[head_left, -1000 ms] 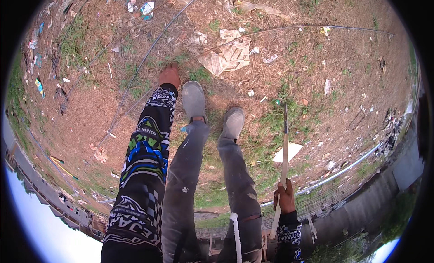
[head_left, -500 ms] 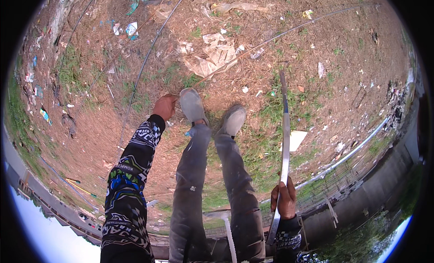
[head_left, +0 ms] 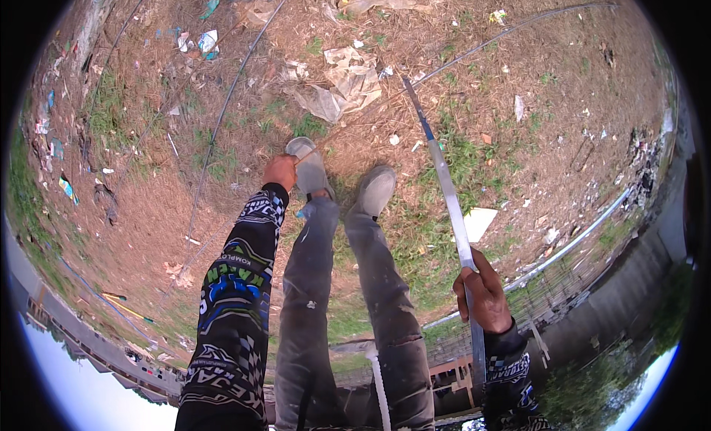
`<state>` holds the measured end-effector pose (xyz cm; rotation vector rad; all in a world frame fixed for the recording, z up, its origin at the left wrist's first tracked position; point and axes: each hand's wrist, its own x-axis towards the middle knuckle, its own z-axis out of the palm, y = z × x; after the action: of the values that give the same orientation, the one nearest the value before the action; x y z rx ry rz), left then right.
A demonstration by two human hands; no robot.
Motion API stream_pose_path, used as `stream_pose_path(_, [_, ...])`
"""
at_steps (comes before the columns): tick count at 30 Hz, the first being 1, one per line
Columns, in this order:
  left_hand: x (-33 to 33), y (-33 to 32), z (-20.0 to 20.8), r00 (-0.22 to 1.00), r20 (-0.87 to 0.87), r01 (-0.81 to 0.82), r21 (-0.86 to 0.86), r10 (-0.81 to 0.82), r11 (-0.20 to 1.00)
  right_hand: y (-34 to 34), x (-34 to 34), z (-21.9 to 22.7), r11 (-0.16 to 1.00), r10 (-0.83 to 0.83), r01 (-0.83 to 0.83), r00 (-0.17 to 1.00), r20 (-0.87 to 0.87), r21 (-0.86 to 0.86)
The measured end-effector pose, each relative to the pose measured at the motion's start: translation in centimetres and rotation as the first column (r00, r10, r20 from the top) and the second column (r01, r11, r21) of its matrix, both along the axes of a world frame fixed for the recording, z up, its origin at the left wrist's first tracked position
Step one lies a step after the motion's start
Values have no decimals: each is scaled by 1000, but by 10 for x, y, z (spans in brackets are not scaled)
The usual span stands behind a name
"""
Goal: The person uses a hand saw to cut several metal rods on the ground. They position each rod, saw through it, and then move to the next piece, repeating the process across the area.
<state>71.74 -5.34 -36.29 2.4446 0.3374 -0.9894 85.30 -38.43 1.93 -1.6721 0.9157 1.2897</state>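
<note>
My left hand (head_left: pixel 281 172) is closed beside my left shoe, at the near end of a long thin rod (head_left: pixel 474 52). The rod runs from there toward the far right, low over the ground. My right hand (head_left: pixel 485 292) grips a long flat metal bar (head_left: pixel 449 190) around its lower part. Toward its far end the bar has a blue band and a dark, narrow tip. In this view the tip overlaps the rod; I cannot tell whether they touch. The bar's lower end passes beside my right wrist.
Crumpled beige sheeting (head_left: pixel 348 83) lies beyond my feet. A pale flat piece (head_left: pixel 480 225) rests on grass beside the bar. A dark cable or rod (head_left: pixel 235 87) stretches across the ground at left. Litter is scattered around, and a pale pipe (head_left: pixel 578 242) runs along the right.
The bar's tip has swung left to where it overlaps the rod. My right hand has moved up and slightly right, and my left hand has shifted a little right.
</note>
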Motion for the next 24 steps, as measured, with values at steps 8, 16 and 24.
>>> stream_pose_path(8, [5, 4, -3, 1000, -10, -3, 6, 3, 1000, 40, 9, -19, 984, -175, 175, 984, -17, 10])
stream_pose_path(16, [11, -1, -23, 992, -123, 21, 9, -20, 1000, 133, -76, -79, 971, -195, 221, 953, 230, -95])
stream_pose_path(24, [7, 12, -22, 998, -64, 16, -39, -19, 999, 157, -94, -99, 973, -106, 153, 961, 254, -175])
